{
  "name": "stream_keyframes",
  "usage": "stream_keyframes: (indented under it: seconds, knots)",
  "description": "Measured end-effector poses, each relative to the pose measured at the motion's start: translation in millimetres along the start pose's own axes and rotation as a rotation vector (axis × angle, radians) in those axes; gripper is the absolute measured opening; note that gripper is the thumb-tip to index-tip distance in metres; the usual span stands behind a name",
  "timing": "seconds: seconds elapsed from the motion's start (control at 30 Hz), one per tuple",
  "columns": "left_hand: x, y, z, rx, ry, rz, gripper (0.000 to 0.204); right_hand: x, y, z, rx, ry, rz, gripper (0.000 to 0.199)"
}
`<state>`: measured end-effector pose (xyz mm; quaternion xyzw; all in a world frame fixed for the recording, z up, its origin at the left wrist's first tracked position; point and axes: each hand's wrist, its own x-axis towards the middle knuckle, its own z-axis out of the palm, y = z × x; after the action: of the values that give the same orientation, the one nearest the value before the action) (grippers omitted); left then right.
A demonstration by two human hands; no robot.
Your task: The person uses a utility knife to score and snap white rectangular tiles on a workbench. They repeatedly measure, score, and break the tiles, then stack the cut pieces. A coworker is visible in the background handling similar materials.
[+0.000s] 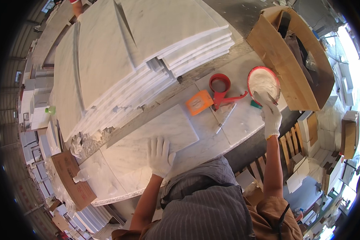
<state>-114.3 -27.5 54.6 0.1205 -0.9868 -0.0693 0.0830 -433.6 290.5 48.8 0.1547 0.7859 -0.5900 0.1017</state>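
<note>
My left hand [159, 157], in a white glove, lies flat with fingers spread on a white marble slab [164, 130]. The slab rests on the pale stone worktop [244, 124]. At the right, my gloved right hand [272, 118] reaches to the near rim of a red-edged bowl [264, 81] holding a white paste or powder. Its fingers are closed on a grey flat blade that looks like a putty knife [261, 98], partly hidden by the hand. A small green object [256, 104] lies beside the bowl. Left of it are a red tape dispenser [220, 91], an orange packet [199, 102] and a thin white stick [226, 118].
Beyond the worktop stands a large stack of marble slabs [148, 32]. An open cardboard box [284, 60] stands behind the bowl. At the left end are a brown carton [73, 180] and a clear plastic bottle [82, 176]. Another person's arm [77, 8] shows at the top left.
</note>
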Motion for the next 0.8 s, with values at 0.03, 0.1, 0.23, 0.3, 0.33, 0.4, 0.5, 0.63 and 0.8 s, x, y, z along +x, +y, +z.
stream_keyframes:
  seconds: [0.03, 0.1, 0.23, 0.3, 0.33, 0.4, 0.5, 0.63, 0.8]
  knots:
    - [0, 0, 0, 0.003, 0.009, -0.004, 0.053, -1, -2, 2, 0.02, -0.003, 0.011, 0.025]
    - [0, -1, 0, -0.01, -0.01, -0.008, 0.053, -3, -9, 5, 0.057, -0.012, 0.032, 0.023]
    - [-8, -6, 4, -0.01, -0.069, -0.051, 0.056, 3, -1, -12, -0.028, -0.014, -0.049, 0.026]
    - [-11, -10, 6, -0.021, -0.073, -0.046, 0.057, -8, -11, -11, 0.01, -0.053, -0.118, 0.033]
    - [-10, -10, 2, -0.022, -0.089, -0.046, 0.059, -6, -13, -16, -0.021, -0.131, -0.128, 0.037]
    - [-8, -12, -6, -0.036, -0.085, -0.045, 0.061, -16, -19, -11, 0.087, -0.244, -0.148, 0.038]
    - [-8, -13, -12, -0.087, -0.034, -0.042, 0.06, -43, -40, 26, 0.086, -0.324, -0.128, 0.035]
    - [-10, -16, -22, -0.189, 0.0, -0.049, 0.06, -105, -63, 94, 0.097, -0.591, -0.121, 0.038]
    - [-37, -28, -24, -0.179, 0.023, -0.125, 0.061, -188, -63, 173, -0.047, -0.831, -0.096, 0.033]
